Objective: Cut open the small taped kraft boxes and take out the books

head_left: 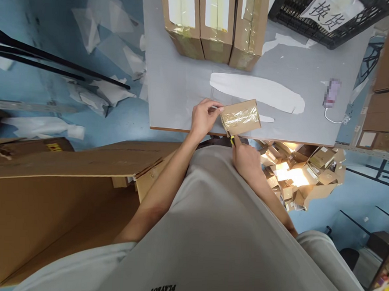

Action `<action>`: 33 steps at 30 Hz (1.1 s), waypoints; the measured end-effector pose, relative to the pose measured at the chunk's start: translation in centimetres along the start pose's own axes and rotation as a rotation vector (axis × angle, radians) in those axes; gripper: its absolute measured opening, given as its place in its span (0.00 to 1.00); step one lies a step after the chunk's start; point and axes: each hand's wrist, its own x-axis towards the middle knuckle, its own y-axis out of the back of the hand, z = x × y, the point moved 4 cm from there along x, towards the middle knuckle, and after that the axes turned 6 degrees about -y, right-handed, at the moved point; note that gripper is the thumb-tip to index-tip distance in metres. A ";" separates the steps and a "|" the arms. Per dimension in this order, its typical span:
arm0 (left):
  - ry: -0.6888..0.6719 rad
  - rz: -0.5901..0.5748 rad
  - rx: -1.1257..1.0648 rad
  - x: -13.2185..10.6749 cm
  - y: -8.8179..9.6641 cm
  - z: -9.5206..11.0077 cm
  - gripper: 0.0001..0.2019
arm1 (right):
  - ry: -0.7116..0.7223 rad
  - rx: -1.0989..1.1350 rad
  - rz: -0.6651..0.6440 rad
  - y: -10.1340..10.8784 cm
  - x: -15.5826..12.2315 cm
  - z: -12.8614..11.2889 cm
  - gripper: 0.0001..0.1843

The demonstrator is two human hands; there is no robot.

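Observation:
A small cardboard box (241, 117) wrapped in clear tape lies near the front edge of the grey table (185, 88). My left hand (204, 116) pinches the box's left end, fingers closed on it. My right hand (244, 157) sits just below the table edge under the box, closed around a small yellow-tipped tool (232, 140) whose tip touches the box's near corner.
Three tall taped cartons (215, 24) stand at the table's back. A black crate (330, 17) with a paper sign sits back right. A white paper strip (260, 91) lies mid-table. A bin of small boxes (298, 174) is below right, large cardboard (63, 190) at left.

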 end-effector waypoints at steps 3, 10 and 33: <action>-0.010 -0.029 -0.047 -0.8 0.0 0.2 0.19 | -0.053 0.254 0.299 1.1 1.7 4.4 0.25; -0.039 -0.119 -0.055 -2.2 0.3 -0.4 0.27 | -0.159 0.877 0.459 -1.6 10.8 12.2 0.20; 0.011 -0.398 -0.152 -2.6 1.0 -1.7 0.51 | -0.256 0.973 0.440 -6.3 8.7 9.5 0.16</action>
